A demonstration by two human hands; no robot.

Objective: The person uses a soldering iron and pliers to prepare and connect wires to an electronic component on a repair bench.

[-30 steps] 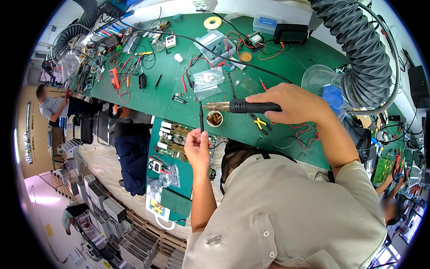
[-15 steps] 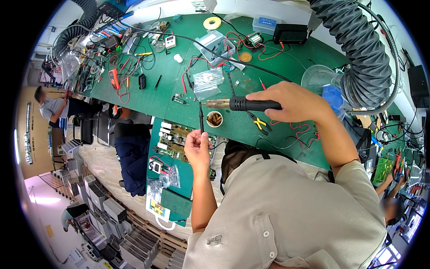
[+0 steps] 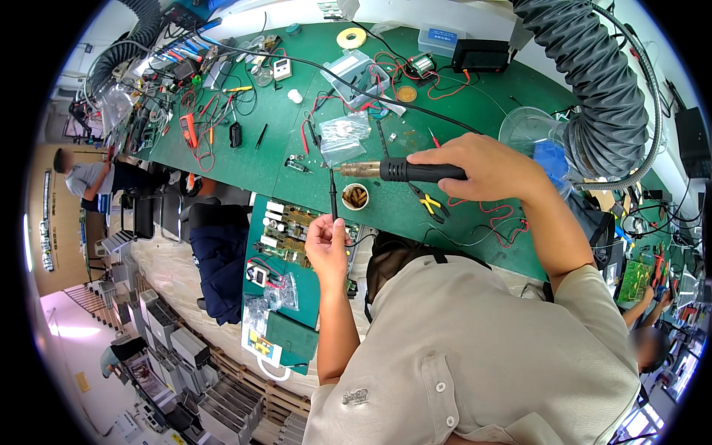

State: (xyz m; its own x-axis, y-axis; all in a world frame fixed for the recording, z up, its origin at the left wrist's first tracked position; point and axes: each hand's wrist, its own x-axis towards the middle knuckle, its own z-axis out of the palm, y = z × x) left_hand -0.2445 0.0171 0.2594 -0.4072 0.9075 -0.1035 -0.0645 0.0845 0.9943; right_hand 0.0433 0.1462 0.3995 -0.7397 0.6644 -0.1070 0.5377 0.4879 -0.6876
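My right hand (image 3: 486, 169) is closed around the black handle of a soldering iron (image 3: 360, 170), whose discoloured metal barrel points left. My left hand (image 3: 328, 241) pinches a slim black test probe (image 3: 333, 194) and holds it upright. The iron's tip is at the upper part of the probe; whether they touch is too small to tell. Just below the barrel stands a white cup (image 3: 355, 197) with brown material in it. A clear plastic bag (image 3: 344, 139) lies beyond the tip, and yellow-handled pliers (image 3: 430, 206) rest below my right hand.
A grey extraction hose (image 3: 604, 96) with a clear hood hangs at the right. Circuit boards (image 3: 288, 233) lie left of my left hand. A clear plastic box (image 3: 356, 78), red leads and a multimeter (image 3: 188, 131) are farther back. A black cable crosses the green bench. Other people are at both sides.
My hands, the soldering iron and the probe hold almost the same position. At the far left and the right, other people have shifted slightly.
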